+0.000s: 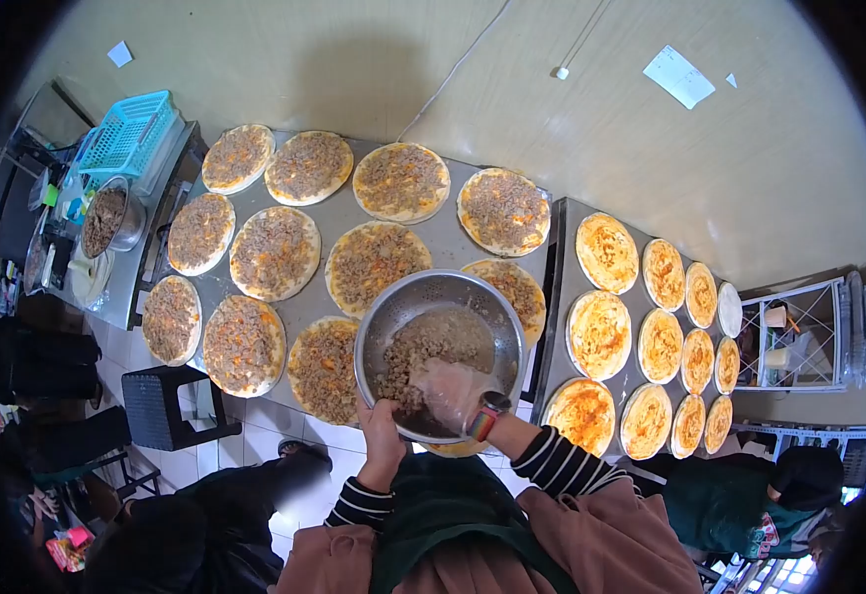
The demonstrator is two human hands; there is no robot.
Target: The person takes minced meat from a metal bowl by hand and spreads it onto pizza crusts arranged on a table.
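Note:
My left hand (382,443) grips the lower left rim of a large steel bowl (492,297). Inside the bowl, my right hand (453,394) wears a clear plastic glove and reaches into crumbly minced meat (418,356); its fingertips are hidden in the meat. A watch (489,411) is on the right wrist. Around and partly beneath the bowl, meat-topped dough rounds, such as one round (376,265), lie on a metal table (304,223).
On a second table (567,233) at the right are several sauce-covered rounds (601,335). At the left stand a turquoise basket (128,134), another bowl of meat (106,220) and a black stool (161,408). People (191,535) are nearby at lower left and right.

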